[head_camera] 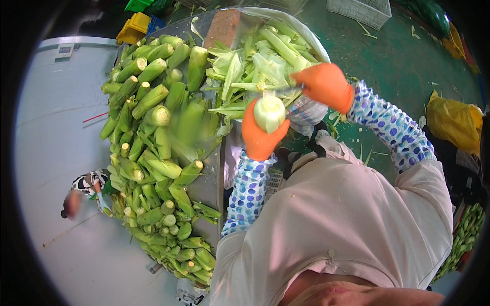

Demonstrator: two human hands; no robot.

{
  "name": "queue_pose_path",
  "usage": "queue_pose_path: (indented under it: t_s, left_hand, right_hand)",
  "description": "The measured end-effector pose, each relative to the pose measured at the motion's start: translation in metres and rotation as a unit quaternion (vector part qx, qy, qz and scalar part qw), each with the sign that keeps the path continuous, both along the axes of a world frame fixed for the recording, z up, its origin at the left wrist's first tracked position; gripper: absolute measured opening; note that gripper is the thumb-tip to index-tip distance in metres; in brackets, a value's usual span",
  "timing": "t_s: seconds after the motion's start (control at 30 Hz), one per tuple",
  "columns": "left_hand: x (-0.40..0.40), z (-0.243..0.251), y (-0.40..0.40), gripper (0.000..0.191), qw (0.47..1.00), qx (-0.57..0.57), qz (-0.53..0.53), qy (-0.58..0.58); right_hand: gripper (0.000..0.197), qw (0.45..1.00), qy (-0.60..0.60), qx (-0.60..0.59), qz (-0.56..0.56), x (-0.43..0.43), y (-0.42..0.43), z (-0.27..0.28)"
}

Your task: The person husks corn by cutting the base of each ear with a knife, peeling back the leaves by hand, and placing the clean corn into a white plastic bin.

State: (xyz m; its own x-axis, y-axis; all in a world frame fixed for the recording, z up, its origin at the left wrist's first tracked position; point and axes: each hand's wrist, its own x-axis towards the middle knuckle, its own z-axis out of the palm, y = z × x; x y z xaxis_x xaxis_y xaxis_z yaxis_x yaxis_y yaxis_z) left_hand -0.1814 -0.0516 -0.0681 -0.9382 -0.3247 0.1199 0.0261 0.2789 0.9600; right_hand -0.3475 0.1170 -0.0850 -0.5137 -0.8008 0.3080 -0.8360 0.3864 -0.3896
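My left hand (260,141), in an orange glove, grips a pale ear of corn (270,114) with its stem end turned up. In my right hand (325,86), also gloved in orange, is a knife (287,91), blurred by motion; its blade lies close to the ear's stem end. Just beyond both hands, stripped corn husks (264,65) fill a large open woven sack (306,118). A heap of unpeeled corn ears (153,103) covers much of the table to the left of my left hand.
A reddish-brown block (223,27) lies on the table (204,172) beside the sack. Across the heap, a co-worker (92,183) bends over it. A white plastic crate (361,11) and a yellow sack (453,122) stand on the green floor (386,69), where husk scraps lie.
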Motion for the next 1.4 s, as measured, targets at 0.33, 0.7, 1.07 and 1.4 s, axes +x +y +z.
queue_pose_path:
  t_s: [0.33, 0.7, 1.07, 1.4]
  left_hand:
    - [-0.001, 0.009, -0.006, 0.067, 0.998, 0.021, 0.045, -0.029]
    - [0.032, -0.012, -0.015, 0.059, 0.995, 0.015, -0.005, -0.095]
    - [0.188, -0.032, -0.039, 0.067, 0.922, -0.231, 0.268, -0.154]
    - [0.405, -0.142, 0.023, 0.062, 0.679, -0.243, 0.438, -0.536]
  right_hand:
    - [0.05, 0.972, -0.21, -0.105, -0.001, 0.012, 0.008, 0.036]
    - [0.051, 0.93, -0.044, -0.049, 0.361, 0.05, -0.04, 0.065]
    - [0.033, 0.958, -0.232, -0.165, -0.047, -0.057, -0.121, -0.021]
    - [0.018, 0.963, -0.132, -0.064, 0.228, 0.027, -0.128, -0.042]
